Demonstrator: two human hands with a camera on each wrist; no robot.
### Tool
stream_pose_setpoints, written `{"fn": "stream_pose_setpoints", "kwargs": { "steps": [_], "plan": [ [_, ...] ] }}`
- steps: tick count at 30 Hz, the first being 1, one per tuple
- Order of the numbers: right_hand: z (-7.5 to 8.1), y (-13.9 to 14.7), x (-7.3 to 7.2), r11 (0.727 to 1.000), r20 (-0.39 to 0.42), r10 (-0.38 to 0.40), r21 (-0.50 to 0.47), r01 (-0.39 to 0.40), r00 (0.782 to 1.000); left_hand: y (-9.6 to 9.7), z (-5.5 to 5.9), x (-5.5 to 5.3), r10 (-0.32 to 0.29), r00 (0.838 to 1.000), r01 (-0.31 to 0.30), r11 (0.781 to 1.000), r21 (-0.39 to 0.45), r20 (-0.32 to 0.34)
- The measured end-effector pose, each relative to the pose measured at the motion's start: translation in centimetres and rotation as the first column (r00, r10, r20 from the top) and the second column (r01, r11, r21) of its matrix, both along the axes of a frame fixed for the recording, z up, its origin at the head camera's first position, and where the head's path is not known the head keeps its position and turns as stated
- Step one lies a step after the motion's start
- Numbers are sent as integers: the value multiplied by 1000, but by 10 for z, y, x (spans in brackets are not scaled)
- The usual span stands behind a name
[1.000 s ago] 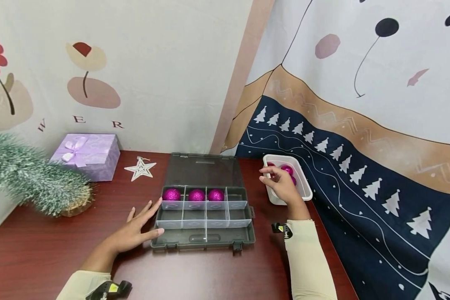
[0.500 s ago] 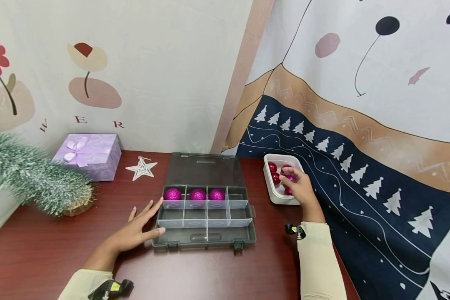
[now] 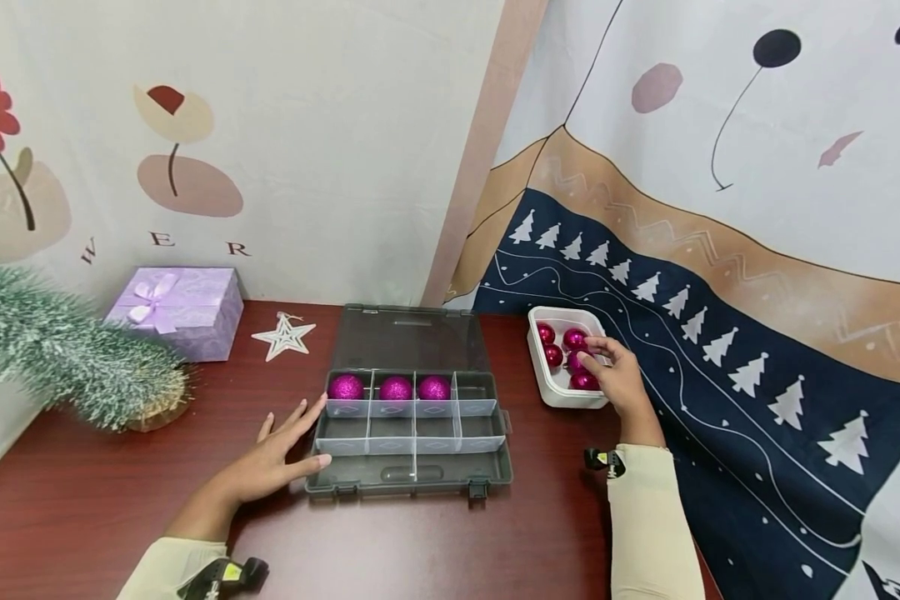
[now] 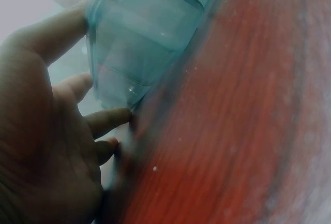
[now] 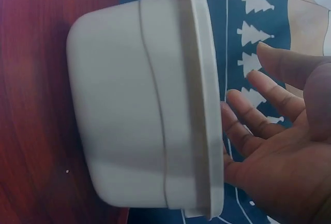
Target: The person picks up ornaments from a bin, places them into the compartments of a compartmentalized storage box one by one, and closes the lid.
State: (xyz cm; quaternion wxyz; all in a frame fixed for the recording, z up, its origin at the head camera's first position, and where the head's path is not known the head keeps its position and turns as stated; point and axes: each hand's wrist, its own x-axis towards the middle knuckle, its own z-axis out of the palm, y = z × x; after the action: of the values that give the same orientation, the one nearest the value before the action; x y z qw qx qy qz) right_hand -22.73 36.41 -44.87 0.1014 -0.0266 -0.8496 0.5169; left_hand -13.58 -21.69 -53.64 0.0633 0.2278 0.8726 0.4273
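My left hand (image 3: 266, 467) lies with spread fingers along the left side of a grey clear-plastic divided organizer box (image 3: 461, 472), fingertips at its wall. Three glittery magenta ornament balls (image 3: 396, 389) sit in the first three compartments of its back row. Above the right part of a white plastic tub (image 3: 570, 399) is my right hand (image 3: 624, 385), its thumb and index fingertips right by a glittery magenta ball (image 3: 577, 362). Several shiny red-pink balls (image 3: 552, 356) lie around that one. In the right wrist view the tub's side (image 5: 119, 110) hides the balls, and the fingers (image 5: 261, 125) are apart.
The organizer's lid (image 3: 412, 337) lies back flat behind it. A white star ornament (image 3: 284, 336), a lilac gift box (image 3: 187, 312) and a small frosted tree (image 3: 67, 358) stand on the left. Printed cloths (image 3: 682, 350) hang behind and right of the table.
My right hand has moved right, from the tub's left side across to its right part, uncovering the balls inside. The left hand has stayed at the organizer.
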Motion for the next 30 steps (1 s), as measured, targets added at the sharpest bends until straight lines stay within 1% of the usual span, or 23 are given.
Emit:
{"fn": "stream_pose_setpoints", "kwargs": {
  "steps": [3, 8, 13, 15, 20, 25, 30],
  "plan": [
    [-1, 3, -1, 1000, 11, -1, -1, 1, 1000, 0, 0, 0, 1, 1000, -1, 1000, -3, -3],
    [-3, 7, -6, 999, 17, -14, 29, 13, 1000, 0, -1, -1, 2, 1000, -2, 1000, -1, -7],
    [-5, 10, -10, 997, 64, -30, 69, 26, 998, 0, -1, -1, -4, 1000, 4, 1000, 1, 4],
    [-7, 10, -12, 996, 77, -27, 91, 20, 997, 0, -1, -1, -6, 1000, 6, 1000, 1, 6],
    [-8, 10, -19, 995, 94, -6, 102, -3, 996, -1, 0, -1, -6, 1000, 6, 1000, 10, -3],
    [-7, 12, -26, 992, 111, -18, 124, 4, 994, -1, -1, -1, -9, 1000, 9, 1000, 4, 0],
    [-5, 13, -30, 988, 133, -12, 154, -9, 991, 0, -1, 0, -7, 1000, 7, 1000, 10, 5]
  ]
}}
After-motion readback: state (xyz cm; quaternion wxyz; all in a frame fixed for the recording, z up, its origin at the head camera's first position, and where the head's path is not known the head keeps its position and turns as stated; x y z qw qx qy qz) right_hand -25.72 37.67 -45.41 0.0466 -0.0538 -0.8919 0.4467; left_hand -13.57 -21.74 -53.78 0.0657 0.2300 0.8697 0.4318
